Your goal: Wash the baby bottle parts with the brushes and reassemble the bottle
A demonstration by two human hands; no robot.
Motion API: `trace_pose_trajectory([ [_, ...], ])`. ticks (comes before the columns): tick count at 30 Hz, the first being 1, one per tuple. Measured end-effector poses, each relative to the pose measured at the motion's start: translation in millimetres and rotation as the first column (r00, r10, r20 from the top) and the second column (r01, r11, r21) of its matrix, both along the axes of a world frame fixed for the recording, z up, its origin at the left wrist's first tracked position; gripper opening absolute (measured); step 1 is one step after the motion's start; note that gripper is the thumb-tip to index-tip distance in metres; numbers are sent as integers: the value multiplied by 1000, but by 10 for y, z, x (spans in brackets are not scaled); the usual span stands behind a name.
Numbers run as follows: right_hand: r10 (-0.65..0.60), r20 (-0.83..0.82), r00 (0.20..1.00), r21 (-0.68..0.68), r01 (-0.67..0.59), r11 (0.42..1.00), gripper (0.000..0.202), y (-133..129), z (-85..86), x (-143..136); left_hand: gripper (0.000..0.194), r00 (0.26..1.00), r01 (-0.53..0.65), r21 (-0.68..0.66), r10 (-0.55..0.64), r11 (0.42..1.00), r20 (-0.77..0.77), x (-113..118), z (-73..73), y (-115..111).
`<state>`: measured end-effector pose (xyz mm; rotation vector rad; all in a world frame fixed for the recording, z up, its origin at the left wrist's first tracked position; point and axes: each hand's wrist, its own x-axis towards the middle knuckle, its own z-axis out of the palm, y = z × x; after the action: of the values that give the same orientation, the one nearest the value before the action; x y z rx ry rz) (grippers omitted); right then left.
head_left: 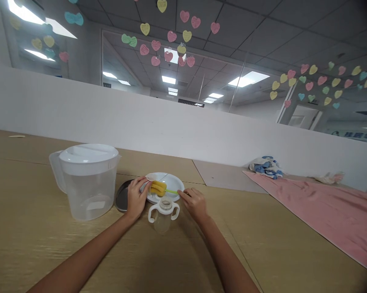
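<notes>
At the far left, a thin pale slip (17,136) lay on the wood-toned table (171,264), near the foot of a white partition (171,126) whose glass carried heart-shaped notes (185,16) in pink, yellow, green and blue. Next came a big, clear plastic pitcher (90,189), upright, its white lid (88,154) on and its handle turned to the left; it was the largest thing close to the hands. Just beside it lay a dark round dish (121,198), partly covered by the left hand (137,199). That hand's thumb and fingers were drawn together at the left edge of a white plate (174,183), by the yellow end of a sponge brush (158,188); whether they gripped anything could not be told. A clear bottle (162,221) with two white handles stood open-topped in front of the plate, blocking part of its near rim. The right hand (195,205) was closed on the brush's handle, to the right of the plate. Farther right spread a pink cloth (323,211), with a crumpled blue-and-white cloth (266,167) at its far left corner and a small pale bundle (329,178) near the partition. The brush was held over the plate, lying nearly level, its head thick, bright yellow and lobed, its stem slim and lime green.
</notes>
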<state>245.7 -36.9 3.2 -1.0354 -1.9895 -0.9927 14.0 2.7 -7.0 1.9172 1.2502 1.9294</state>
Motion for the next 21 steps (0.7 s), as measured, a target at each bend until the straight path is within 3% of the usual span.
trace_pose_trajectory([
  [7,-18,-154,988,-36,13,999,22,-40,16,-70,23,1000,18,15,-18,1000,-4,19,10,-30],
  [13,79,-60,995,-7,-80,997,18,-27,38,-31,25,998,25,-38,-23,999,57,-15,11,4],
  [21,44,-23,999,-24,-45,999,20,-15,35,-9,28,963,123,-103,-93,987,254,-58,81,42],
])
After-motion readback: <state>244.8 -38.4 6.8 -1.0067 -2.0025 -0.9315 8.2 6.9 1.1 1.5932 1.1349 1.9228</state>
